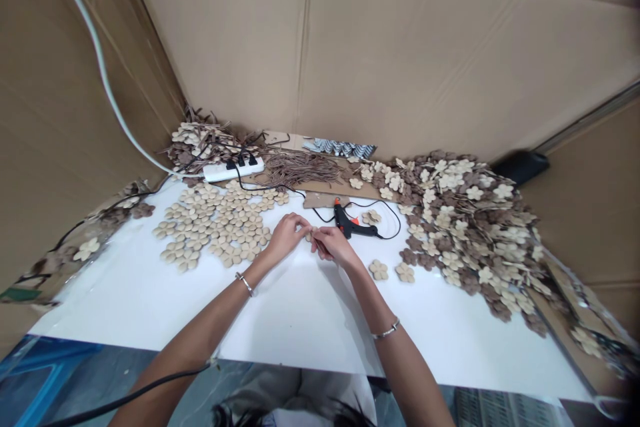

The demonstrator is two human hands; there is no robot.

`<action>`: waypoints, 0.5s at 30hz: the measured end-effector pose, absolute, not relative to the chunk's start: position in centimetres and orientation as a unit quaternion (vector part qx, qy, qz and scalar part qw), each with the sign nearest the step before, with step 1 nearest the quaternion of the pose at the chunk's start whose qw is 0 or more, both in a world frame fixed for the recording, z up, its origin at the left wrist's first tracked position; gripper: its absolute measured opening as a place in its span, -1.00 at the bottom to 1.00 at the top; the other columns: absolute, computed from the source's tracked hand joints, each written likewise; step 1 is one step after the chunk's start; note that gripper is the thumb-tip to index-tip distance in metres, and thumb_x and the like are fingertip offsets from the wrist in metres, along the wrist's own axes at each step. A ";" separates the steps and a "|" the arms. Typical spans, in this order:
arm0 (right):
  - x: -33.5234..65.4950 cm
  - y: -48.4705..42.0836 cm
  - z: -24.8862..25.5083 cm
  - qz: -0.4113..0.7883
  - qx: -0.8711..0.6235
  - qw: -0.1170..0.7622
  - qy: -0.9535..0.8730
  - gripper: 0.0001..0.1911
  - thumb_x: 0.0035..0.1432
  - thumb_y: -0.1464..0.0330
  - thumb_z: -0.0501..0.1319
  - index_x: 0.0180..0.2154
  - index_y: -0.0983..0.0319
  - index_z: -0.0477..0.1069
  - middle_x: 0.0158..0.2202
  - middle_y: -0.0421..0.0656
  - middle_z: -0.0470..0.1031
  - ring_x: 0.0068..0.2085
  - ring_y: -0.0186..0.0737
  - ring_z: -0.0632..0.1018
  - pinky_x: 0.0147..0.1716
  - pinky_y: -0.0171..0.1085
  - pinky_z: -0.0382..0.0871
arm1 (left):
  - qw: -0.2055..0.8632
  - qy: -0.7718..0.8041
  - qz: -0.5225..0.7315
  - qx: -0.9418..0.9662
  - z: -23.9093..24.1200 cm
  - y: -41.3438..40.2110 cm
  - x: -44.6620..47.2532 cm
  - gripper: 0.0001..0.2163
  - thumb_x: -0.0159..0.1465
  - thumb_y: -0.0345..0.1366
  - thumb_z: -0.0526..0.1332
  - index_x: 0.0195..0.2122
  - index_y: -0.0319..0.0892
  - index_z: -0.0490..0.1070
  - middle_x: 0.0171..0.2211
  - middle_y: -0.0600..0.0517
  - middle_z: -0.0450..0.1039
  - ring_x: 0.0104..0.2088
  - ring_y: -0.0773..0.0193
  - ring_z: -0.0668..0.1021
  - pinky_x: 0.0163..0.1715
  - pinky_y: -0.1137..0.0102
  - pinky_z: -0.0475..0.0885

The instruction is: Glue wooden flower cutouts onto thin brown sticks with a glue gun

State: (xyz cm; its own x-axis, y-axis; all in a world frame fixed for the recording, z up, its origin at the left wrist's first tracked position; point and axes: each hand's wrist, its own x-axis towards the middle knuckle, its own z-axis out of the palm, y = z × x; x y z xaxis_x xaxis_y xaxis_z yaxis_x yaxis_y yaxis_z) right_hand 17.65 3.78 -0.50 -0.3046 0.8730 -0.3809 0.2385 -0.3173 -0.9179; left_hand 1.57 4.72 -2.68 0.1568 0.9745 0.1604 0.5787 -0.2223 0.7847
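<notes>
My left hand point(286, 233) and my right hand point(333, 245) meet over the middle of the white table point(300, 307). Both pinch a small pale flower-shaped cutout point(309, 236) between their fingertips. A black and orange glue gun point(350, 222) lies just behind my right hand, its cord looping to the right. Two single pale flowers point(379, 269) lie on the table right of my right hand.
A flat spread of pale flowers point(215, 223) lies to the left. A big heap of pale and brown flowers point(465, 220) fills the right side. A white power strip point(233, 171) and brown strips point(300, 167) sit at the back. Cardboard walls enclose the table.
</notes>
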 end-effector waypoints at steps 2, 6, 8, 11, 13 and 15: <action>17.6 3.9 -0.7 0.610 -0.535 0.260 -0.523 -0.70 0.13 0.37 0.06 -0.62 0.25 0.32 -0.81 -0.26 0.28 -0.79 -0.43 0.21 -0.81 -0.40 -0.04 | 0.287 0.552 0.342 0.704 -2.8 4.8 1.6 -0.90 0.24 -0.32 0.25 -0.38 -0.18 0.55 -0.34 0.00 0.52 -0.26 0.21 0.45 -0.19 0.35 0.33; 17.5 4.0 -1.3 0.600 -0.545 0.267 -0.522 -0.74 0.11 0.39 0.07 -0.59 0.26 0.32 -0.75 -0.24 0.37 -0.79 -0.43 0.24 -0.81 -0.40 -0.04 | 0.282 0.556 0.338 0.705 -2.9 4.8 1.6 -0.92 0.23 -0.35 0.26 -0.39 -0.18 0.54 -0.33 -0.01 0.52 -0.26 0.21 0.46 -0.18 0.34 0.33; 17.4 4.1 -1.6 0.593 -0.549 0.271 -0.523 -0.75 0.11 0.39 0.06 -0.58 0.26 0.32 -0.72 -0.24 0.39 -0.79 -0.44 0.24 -0.81 -0.40 -0.03 | 0.280 0.559 0.335 0.705 -2.9 4.9 1.7 -0.93 0.22 -0.36 0.27 -0.39 -0.18 0.54 -0.32 -0.01 0.53 -0.26 0.20 0.46 -0.17 0.34 0.33; 17.3 4.0 -1.7 0.578 -0.558 0.274 -0.528 -0.74 0.12 0.37 0.07 -0.58 0.26 0.33 -0.73 -0.25 0.38 -0.80 -0.45 0.22 -0.80 -0.40 -0.01 | 0.277 0.560 0.333 0.706 -3.0 4.9 1.8 -0.94 0.22 -0.36 0.27 -0.38 -0.18 0.53 -0.32 0.00 0.53 -0.26 0.20 0.46 -0.15 0.33 0.34; 17.2 4.0 -1.6 0.567 -0.566 0.272 -0.533 -0.75 0.11 0.36 0.09 -0.58 0.26 0.33 -0.74 -0.26 0.37 -0.80 -0.46 0.21 -0.80 -0.41 -0.01 | 0.274 0.559 0.332 0.709 -3.2 5.0 1.8 -0.94 0.22 -0.36 0.27 -0.37 -0.18 0.53 -0.32 0.00 0.53 -0.26 0.20 0.46 -0.14 0.32 0.34; 17.1 3.9 -1.4 0.557 -0.574 0.268 -0.537 -0.76 0.11 0.35 0.10 -0.57 0.26 0.33 -0.74 -0.26 0.37 -0.80 -0.47 0.20 -0.80 -0.41 -0.01 | 0.271 0.559 0.331 0.711 -3.4 5.0 1.8 -0.94 0.22 -0.35 0.27 -0.37 -0.17 0.52 -0.31 0.00 0.53 -0.26 0.20 0.46 -0.13 0.31 0.34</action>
State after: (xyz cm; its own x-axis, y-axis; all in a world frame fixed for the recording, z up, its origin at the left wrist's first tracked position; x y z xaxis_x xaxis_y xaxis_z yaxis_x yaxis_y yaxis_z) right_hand 17.11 3.86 -1.36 -0.1978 0.9150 -0.3516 0.3188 -0.2791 -0.9058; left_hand 1.76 5.04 -3.36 0.1564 0.9733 0.1678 0.6150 -0.2289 0.7546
